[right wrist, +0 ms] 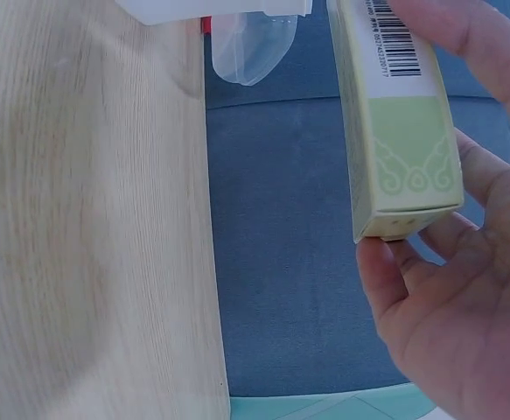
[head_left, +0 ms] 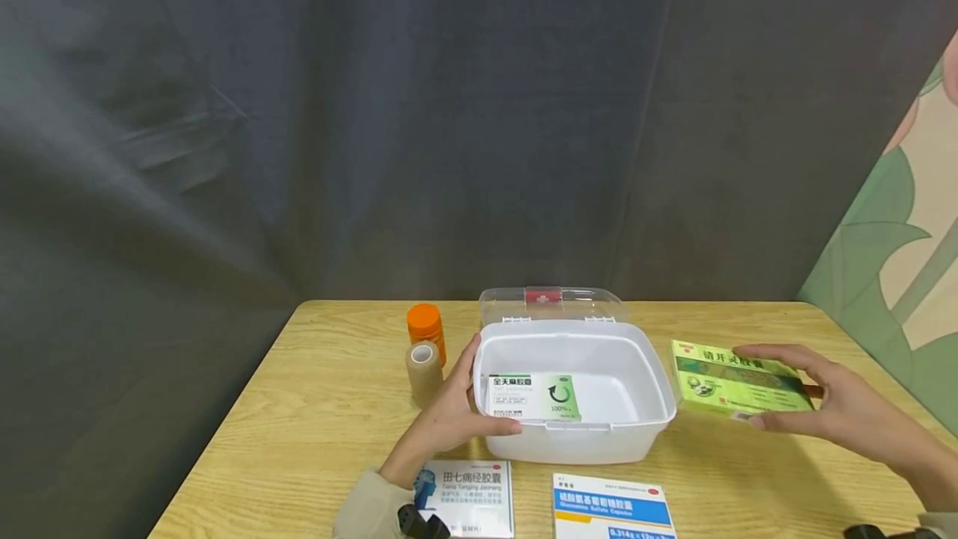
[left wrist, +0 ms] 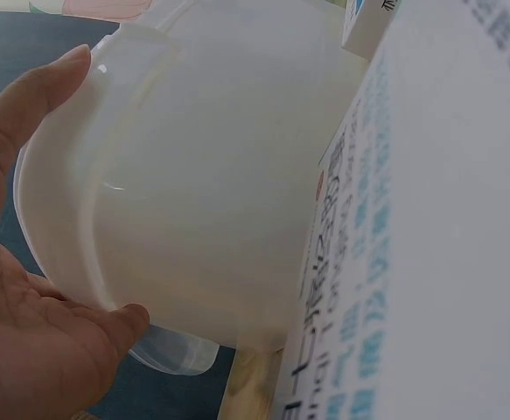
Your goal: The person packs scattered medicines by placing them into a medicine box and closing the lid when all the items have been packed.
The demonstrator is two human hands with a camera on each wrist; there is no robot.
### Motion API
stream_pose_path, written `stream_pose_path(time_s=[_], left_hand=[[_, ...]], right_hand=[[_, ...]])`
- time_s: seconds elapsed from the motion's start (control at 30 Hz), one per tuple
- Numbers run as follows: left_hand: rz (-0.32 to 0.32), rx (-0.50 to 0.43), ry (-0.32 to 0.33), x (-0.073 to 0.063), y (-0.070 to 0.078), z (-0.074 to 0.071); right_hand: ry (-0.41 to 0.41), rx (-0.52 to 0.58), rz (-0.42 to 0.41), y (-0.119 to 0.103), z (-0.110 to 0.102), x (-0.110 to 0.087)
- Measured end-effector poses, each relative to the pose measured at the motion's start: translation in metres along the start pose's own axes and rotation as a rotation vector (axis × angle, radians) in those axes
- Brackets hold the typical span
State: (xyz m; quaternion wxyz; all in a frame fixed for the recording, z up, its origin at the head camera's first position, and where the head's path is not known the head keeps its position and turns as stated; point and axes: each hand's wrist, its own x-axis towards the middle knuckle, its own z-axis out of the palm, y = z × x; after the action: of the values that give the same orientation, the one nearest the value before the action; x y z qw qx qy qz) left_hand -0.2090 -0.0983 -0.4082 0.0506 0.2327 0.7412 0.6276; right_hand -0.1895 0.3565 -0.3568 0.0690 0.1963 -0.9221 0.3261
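Dark cloth point(head_left: 464, 123) hangs behind a wood-grain tabletop point(head_left: 299, 439). On it stands a white container point(head_left: 599, 444), its clear lid point(head_left: 584, 304) open at the back and a white-and-green carton point(head_left: 530, 398) inside. The left hand point(head_left: 443, 416) grips the container's left end, thumb along the front rim. To the container's right, the right hand point(head_left: 841, 404) grasps a yellow-green box point(head_left: 737, 383) between thumb and fingers, above the tabletop. An orange-capped bottle point(head_left: 425, 323) and a tan roll point(head_left: 425, 377) stand left of the container.

Four cartons point(head_left: 737, 381) point(head_left: 527, 396) point(head_left: 475, 496) point(head_left: 617, 512), two hands point(head_left: 449, 414) point(head_left: 849, 410), one tub point(head_left: 576, 444); one bottle point(head_left: 425, 323), one roll point(head_left: 425, 379)
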Motion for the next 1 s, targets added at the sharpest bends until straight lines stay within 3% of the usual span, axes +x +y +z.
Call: stream_pose_path(time_s=[0.5, 1.0], left_hand=[[-0.012, 0.018, 0.013, -0.001, 0.000, 0.001], [-0.021, 0.027, 0.018, -0.002, 0.001, 0.002]], right_hand=[[0.009, -0.003, -0.047, -0.012, -0.006, 0.003], [0.016, -0.009, -0.074, -0.029, -0.001, 0.017]])
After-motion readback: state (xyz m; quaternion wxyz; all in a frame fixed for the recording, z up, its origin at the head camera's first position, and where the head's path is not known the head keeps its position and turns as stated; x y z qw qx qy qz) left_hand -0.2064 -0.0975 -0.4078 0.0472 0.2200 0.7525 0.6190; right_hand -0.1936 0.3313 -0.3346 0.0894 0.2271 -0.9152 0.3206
